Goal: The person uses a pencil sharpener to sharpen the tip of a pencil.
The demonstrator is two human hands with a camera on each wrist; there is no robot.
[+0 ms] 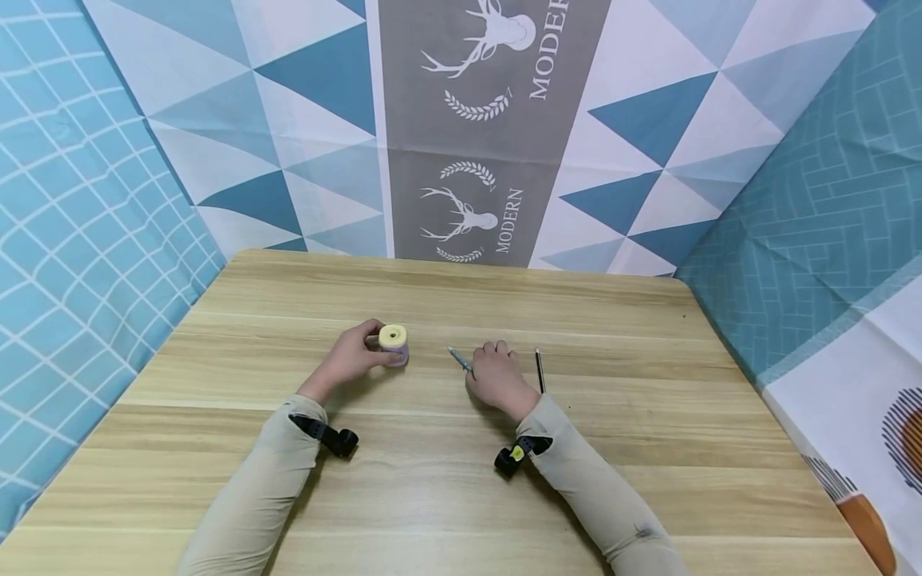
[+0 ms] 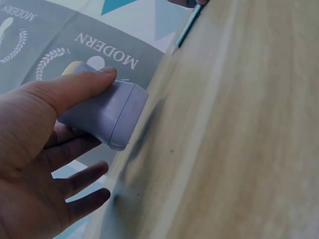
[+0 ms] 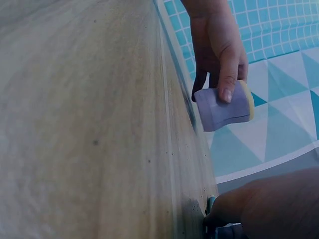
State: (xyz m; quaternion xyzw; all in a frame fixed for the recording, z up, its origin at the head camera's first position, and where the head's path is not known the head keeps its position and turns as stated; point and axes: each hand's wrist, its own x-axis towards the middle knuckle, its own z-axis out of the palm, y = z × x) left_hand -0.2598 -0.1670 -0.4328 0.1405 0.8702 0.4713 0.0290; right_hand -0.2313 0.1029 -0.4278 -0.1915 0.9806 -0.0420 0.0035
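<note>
The left hand [image 1: 353, 352] pinches a purple container with a pale yellow top [image 2: 102, 112] between its thumb and fingers; in the left wrist view the two lowest fingers stand away from it. The right hand [image 1: 497, 374] grips a slim teal pen [image 1: 458, 357], whose tip points out toward the left hand. Just right of the right hand, a dark pencil [image 1: 539, 371] lies on the wooden counter [image 1: 418, 496].

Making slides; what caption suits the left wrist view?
The left hand grips a lilac container near a wooden tabletop.
</note>
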